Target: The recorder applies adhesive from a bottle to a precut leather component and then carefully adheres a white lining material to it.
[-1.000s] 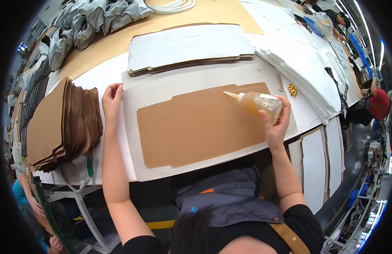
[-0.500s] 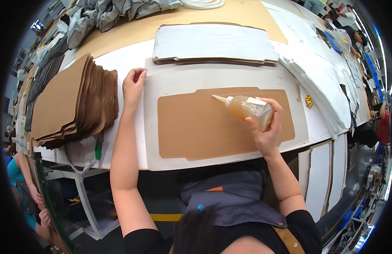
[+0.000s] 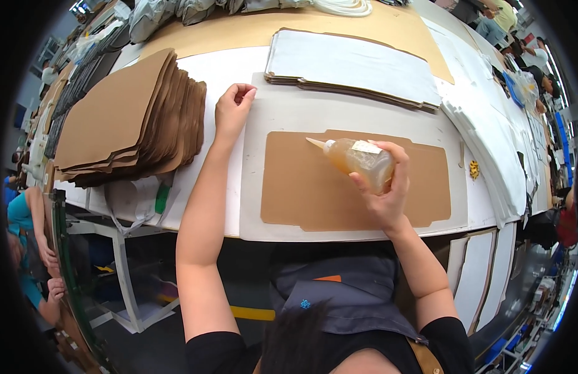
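Amber bottle in the right-hand grip, over the brown panel

Far left of both hands: tall, uneven stack of brown cut pieces. Below its near edge, a green strip.

Left hand, just right of that stack: fingers curled inward, thumb near the fingertips; cannot tell whether anything is pinched there. It lies by the left edge of a pale grey board.

Under and left of the right-hand grip: brown panel, flat on the board, edges notched. Beyond the grip, on the far side: low pile with a white top face and brown edges.

Right hand: fingers and thumb wrapped round a translucent squeeze bottle, amber contents. Bottle tilted, pale tapered nozzle pointing left, away from the palm. Contact between tip and panel: cannot tell.

Right of the grip: slim pale stick, then a small yellow bundle. Farther right, layered white sheets.
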A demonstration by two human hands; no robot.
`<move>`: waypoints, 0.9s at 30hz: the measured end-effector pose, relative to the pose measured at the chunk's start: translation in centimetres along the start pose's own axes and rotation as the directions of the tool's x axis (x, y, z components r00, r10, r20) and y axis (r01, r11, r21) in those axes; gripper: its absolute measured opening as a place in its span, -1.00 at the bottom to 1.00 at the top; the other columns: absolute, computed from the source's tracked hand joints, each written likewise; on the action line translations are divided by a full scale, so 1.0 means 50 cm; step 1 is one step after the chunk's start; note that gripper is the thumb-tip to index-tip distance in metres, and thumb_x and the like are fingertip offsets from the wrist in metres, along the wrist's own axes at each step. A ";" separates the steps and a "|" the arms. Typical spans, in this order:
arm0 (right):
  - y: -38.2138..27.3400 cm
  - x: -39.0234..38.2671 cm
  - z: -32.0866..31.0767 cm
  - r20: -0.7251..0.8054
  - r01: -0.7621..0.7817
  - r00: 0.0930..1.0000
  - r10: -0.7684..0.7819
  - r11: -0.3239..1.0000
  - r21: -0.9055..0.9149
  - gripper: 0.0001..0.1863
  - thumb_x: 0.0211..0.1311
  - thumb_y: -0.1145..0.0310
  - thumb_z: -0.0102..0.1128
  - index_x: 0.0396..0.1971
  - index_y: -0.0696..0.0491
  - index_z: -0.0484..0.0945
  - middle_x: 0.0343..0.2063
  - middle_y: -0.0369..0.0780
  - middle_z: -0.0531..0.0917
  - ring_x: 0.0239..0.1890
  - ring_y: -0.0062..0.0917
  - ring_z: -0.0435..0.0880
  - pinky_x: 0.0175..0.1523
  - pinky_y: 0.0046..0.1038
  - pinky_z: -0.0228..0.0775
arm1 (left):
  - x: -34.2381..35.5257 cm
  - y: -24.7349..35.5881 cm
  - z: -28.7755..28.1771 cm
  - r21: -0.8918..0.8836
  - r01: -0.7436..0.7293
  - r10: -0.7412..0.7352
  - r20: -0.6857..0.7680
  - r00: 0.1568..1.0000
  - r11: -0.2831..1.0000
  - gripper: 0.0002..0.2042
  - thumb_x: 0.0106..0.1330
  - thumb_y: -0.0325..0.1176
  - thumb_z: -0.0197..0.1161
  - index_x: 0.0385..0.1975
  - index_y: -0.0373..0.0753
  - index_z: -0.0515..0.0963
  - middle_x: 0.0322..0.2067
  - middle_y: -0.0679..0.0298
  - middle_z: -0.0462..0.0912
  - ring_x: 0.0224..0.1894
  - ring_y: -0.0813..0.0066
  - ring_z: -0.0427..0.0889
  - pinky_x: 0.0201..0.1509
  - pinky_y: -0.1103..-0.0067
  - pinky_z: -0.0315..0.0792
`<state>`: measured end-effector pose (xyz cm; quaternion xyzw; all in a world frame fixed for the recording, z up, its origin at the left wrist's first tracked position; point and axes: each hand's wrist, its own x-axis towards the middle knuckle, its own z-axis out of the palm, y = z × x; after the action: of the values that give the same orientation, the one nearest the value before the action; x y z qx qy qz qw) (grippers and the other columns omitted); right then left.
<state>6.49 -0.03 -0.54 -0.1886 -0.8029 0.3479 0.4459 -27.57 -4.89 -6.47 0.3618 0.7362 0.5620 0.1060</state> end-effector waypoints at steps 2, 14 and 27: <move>-0.002 0.007 0.016 0.016 0.010 1.000 -0.011 1.000 0.013 -0.34 0.06 0.39 0.51 0.12 0.11 0.32 -0.03 -0.11 0.50 0.01 -0.34 0.55 0.10 -0.37 0.43 | -0.002 0.006 0.000 0.020 -0.001 0.001 -0.007 1.000 1.000 -0.84 0.32 -0.30 0.28 -0.25 -0.25 0.65 -0.39 0.38 0.71 -0.39 0.66 0.59 -0.23 0.65 0.48; -0.027 0.060 0.093 0.175 0.048 0.983 -0.054 0.998 0.040 -0.34 0.11 0.43 0.46 0.17 0.08 0.29 0.01 -0.15 0.47 0.08 -0.42 0.51 0.15 -0.42 0.41 | -0.007 0.016 0.000 0.032 -0.014 0.015 -0.019 1.000 0.999 -0.84 0.31 -0.30 0.27 -0.27 -0.25 0.65 -0.46 0.35 0.68 -0.44 0.62 0.56 -0.28 0.60 0.47; 0.010 0.169 0.047 0.351 -0.388 0.896 0.273 0.865 0.318 -0.40 0.18 0.32 0.41 0.19 0.00 0.35 -0.14 -0.31 0.53 -0.08 -0.64 0.54 0.00 -0.56 0.44 | -0.007 0.021 -0.003 0.061 0.015 -0.013 -0.027 1.000 0.998 -0.84 0.30 -0.29 0.27 -0.30 -0.24 0.65 -0.48 0.32 0.67 -0.45 0.55 0.57 -0.29 0.56 0.48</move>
<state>0.01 4.58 3.20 -0.1812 -0.7322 0.5927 0.2823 -26.96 -5.13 -5.55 0.3522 0.7568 0.5434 0.0890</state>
